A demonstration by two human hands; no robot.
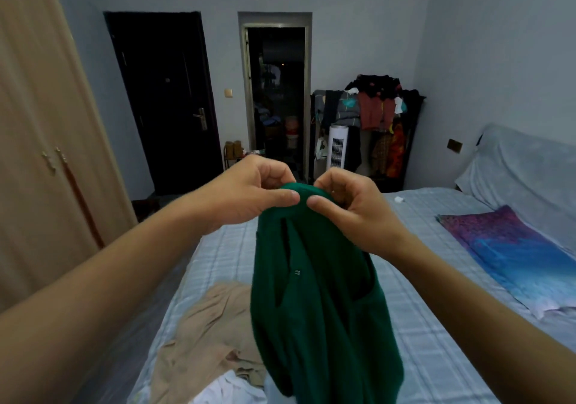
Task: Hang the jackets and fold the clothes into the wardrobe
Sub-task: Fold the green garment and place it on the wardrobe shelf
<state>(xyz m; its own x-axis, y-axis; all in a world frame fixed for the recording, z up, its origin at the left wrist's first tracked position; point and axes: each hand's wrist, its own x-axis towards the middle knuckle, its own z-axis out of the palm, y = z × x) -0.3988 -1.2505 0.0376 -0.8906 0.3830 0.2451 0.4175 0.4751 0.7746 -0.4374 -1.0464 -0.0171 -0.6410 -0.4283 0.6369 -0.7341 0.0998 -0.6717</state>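
A dark green jacket (314, 304) hangs in the air over the bed, held up by its top edge. My left hand (246, 191) pinches that edge between thumb and fingers. Close beside it, my right hand (346, 204) pinches the same edge from the right. A beige garment (205, 335) lies crumpled on the bed below, with a white garment (230, 388) at its near side. The beige wardrobe (34, 142) stands at the left with its doors closed.
The bed (420, 325) with a pale checked sheet fills the lower middle. A blue and purple cloth (514, 251) lies on its right side. A rack piled with clothes (374, 117) and a white tower fan (337, 146) stand at the far wall. A dark door (165, 101) is closed.
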